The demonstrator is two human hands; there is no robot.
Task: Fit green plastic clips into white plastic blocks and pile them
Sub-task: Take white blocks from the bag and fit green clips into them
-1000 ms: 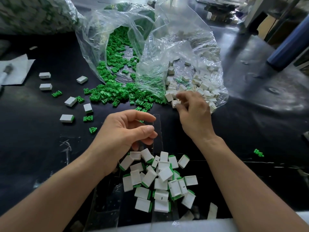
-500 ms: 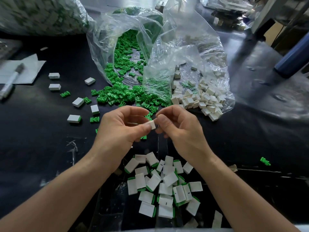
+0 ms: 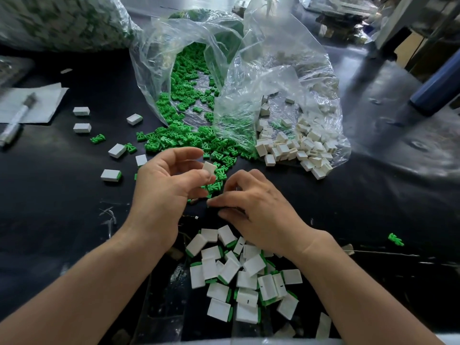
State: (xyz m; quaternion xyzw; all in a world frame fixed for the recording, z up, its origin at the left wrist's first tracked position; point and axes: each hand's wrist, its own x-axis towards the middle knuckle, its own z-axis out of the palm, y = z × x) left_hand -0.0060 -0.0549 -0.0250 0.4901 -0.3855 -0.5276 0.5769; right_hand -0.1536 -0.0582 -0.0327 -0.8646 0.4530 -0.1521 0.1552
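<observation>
Small fitted pile [image 3: 254, 265] lower centre; bags [image 3: 249, 83] at top hold many more. Left grip [image 3: 164, 185] pinches a bare block [image 3: 208, 169]; right grip [image 3: 258, 210] curls over clips [image 3: 219, 173], contents unclear.

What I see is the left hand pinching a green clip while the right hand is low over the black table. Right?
Not quite. The left hand pinches a white block, not a green clip; the head view shows it at the thumb tip. The right hand is indeed low over the black table.
</observation>
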